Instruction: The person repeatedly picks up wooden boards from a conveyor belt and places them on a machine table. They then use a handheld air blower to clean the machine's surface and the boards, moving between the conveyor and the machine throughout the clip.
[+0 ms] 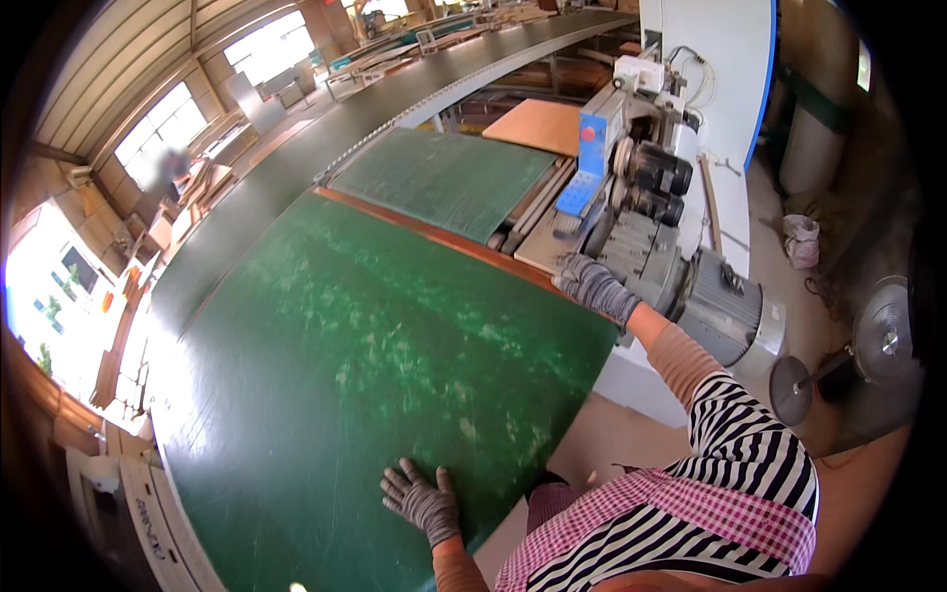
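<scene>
My left hand [424, 501], in a grey striped work glove, lies flat with fingers spread on the smooth green tabletop [326, 395], close to its near edge. It holds nothing. Further off and to the right, my right hand [595, 284], gloved the same way, reaches to the near end of a pale board [542, 247] beside the machine. Its fingers stretch over the board's corner and the reddish-brown rail [473, 253]; the fingertips are partly hidden. Above that board stands a blue guard [592, 148] with a red button.
Grey and black motors [725, 306] sit right beside my right forearm. A second green belt surface [444, 183] and an orange-brown panel [533, 126] lie beyond the rail. A long dark conveyor [395, 94] curves along the far side. A round metal disc [888, 331] stands at the right.
</scene>
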A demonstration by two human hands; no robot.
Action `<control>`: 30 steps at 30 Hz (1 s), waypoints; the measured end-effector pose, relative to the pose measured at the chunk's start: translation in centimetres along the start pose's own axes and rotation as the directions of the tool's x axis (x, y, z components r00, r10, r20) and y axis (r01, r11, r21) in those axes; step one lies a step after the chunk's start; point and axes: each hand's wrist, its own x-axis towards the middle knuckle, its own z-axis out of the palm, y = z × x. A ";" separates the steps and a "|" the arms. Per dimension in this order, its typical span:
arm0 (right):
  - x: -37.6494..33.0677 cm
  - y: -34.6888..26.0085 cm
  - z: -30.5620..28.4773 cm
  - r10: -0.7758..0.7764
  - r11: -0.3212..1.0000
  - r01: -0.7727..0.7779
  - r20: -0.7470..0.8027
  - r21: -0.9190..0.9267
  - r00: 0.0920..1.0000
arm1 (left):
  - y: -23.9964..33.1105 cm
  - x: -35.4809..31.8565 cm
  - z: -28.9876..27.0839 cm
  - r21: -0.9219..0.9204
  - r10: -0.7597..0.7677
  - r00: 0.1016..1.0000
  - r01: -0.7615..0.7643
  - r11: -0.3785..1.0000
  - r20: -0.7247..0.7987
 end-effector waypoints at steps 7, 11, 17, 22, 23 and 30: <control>19.7 11.1 1.8 -0.068 0.972 0.075 0.039 -0.223 0.997 | -0.1 14.4 2.4 -0.043 -0.054 0.996 0.058 0.997 0.077; 31.5 13.8 3.9 0.053 0.955 -0.040 0.035 -0.293 0.998 | 0.7 21.4 0.5 0.102 -0.094 0.991 0.085 0.991 0.091; 49.3 23.7 6.9 0.286 0.853 -0.326 -0.158 -0.408 0.945 | 8.4 25.4 3.3 0.021 -0.202 0.977 0.201 0.979 0.068; 58.7 30.9 8.3 0.460 0.781 -0.504 -0.207 -0.368 0.863 | 20.7 25.2 6.7 -0.099 -0.077 0.995 0.083 0.992 0.063; 59.3 32.4 7.7 0.504 0.747 -0.551 -0.225 -0.371 0.834 | 23.3 26.1 7.1 -0.164 -0.012 0.998 0.022 0.986 0.062; 63.0 39.0 7.0 0.610 0.628 -0.675 -0.295 -0.386 0.736 | 38.2 30.9 8.7 -0.379 0.295 0.951 -0.238 0.894 0.098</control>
